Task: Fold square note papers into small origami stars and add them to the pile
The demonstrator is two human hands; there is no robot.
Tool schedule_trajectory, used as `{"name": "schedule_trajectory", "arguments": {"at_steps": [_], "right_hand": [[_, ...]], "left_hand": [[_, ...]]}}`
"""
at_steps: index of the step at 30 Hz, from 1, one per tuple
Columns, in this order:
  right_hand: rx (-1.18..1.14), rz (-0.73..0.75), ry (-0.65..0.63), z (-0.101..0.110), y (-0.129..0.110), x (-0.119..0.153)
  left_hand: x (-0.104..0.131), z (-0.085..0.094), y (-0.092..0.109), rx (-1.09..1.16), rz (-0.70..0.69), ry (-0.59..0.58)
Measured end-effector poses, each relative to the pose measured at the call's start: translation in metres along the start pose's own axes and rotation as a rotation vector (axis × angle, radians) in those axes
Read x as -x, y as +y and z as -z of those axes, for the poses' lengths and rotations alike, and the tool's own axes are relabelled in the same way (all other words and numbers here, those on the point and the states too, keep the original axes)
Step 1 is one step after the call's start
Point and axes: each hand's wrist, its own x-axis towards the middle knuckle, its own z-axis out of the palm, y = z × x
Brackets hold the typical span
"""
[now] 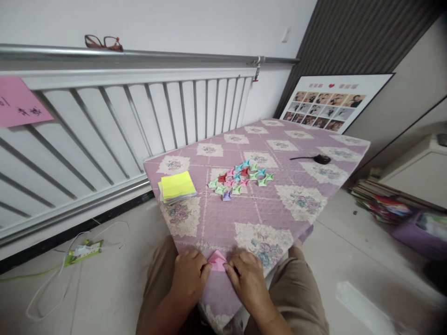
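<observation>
A pink sheet of folded paper (218, 261) with a pointed top lies at the near corner of the cloth-covered table (226, 223). My left hand (190, 274) grips its left edge, the thumb against the paper. On the opposite side my right hand (247, 278) pinches the right edge between thumb and curled fingers. Farther up the table sits a cluster of small folded paper pieces (236, 177) in green, blue, pink, red and purple. To their left rests a stack of square paper sheets (178, 186), yellow on top.
Along the wall runs a white radiator (167, 116), with eyeglasses (104, 43) on the pipe above. A black object with a thin cord or handle (321, 159) lies at the table's right. A photo board (324, 104) leans behind. On the floor are a power strip (84, 251) and stacked papers (380, 200).
</observation>
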Motion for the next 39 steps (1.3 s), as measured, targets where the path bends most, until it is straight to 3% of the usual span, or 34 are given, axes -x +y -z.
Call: {"name": "schedule_trajectory", "arguments": {"at_steps": [16, 24, 28, 33, 39], "right_hand": [[0.126, -0.066, 0.12, -0.009, -0.002, -0.006], [0.062, 0.158, 0.219, -0.002, 0.0, 0.009], [0.062, 0.287, 0.123, -0.004, -0.018, 0.017], [0.089, 0.227, -0.011, -0.014, -0.027, 0.015], [0.185, 0.181, -0.084, -0.014, -0.025, 0.01]], "left_hand": [[-0.013, 0.007, 0.01, -0.171, 0.032, -0.068], [-0.012, 0.005, 0.008, -0.182, 0.029, -0.061], [-0.011, 0.003, 0.007, -0.198, 0.005, -0.034], [-0.01, 0.001, 0.003, -0.199, -0.027, -0.013], [-0.004, -0.004, -0.012, -0.098, -0.056, 0.047]]}}
